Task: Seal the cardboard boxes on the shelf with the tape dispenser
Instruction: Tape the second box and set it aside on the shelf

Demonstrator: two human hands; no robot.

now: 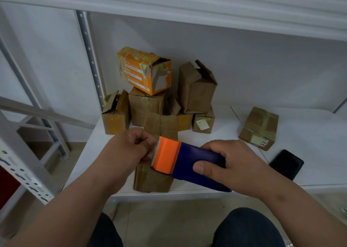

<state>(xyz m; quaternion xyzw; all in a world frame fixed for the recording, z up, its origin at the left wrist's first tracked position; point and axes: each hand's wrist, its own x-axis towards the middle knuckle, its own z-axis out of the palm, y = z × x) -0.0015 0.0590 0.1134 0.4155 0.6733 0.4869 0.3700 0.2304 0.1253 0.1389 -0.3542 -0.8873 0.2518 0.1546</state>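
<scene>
Bare forearms (78,196) without sleeves, and dark blue trousers (247,228) over both knees.

Dim, soft indoor light with a wide-angle bend and slight blur throughout.
The white shelf (216,134) is evenly lit, perhaps from overhead, with no glare and only faint shadows behind the cardboard boxes (150,104). The upper shelf board (187,4) and the metal upright (90,58) bow with lens distortion toward the edges. The rack at far left (22,173) is smeared, labels on the boxes are unreadable, and the floor below lies darker.
</scene>
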